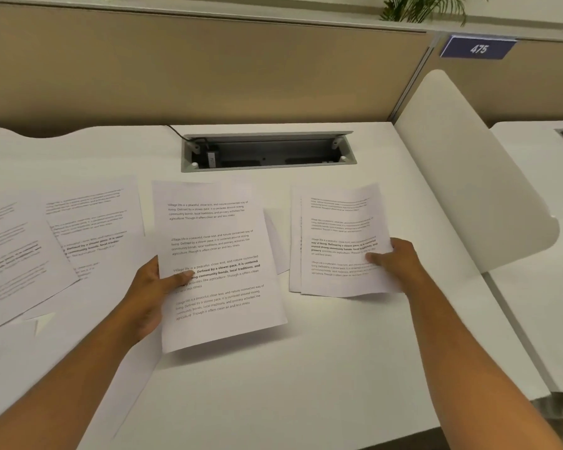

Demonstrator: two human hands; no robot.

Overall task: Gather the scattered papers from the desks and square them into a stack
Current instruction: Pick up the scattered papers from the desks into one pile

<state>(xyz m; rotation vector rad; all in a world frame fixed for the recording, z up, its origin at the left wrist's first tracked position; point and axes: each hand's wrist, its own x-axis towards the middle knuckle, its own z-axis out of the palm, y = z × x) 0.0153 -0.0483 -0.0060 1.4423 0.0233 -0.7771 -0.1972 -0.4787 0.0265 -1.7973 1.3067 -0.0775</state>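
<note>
Printed white sheets lie across a white desk (273,384). My left hand (150,297) grips the left edge of a printed sheet (221,254) near the desk's middle, thumb on top, with its lower edge lifted. My right hand (397,264) pinches the right edge of a small bundle of papers (335,241) to the right, slightly raised and curled. Another sheet's corner (275,241) shows between the two. More loose papers (88,222) overlap at the left, partly cut off by the frame edge.
An open cable tray (267,154) with a black cord is set into the desk behind the papers. A tan partition (208,66) stands at the back. A white curved divider (462,177) separates the neighbouring desk (540,190) at the right, below a sign reading 475 (478,48).
</note>
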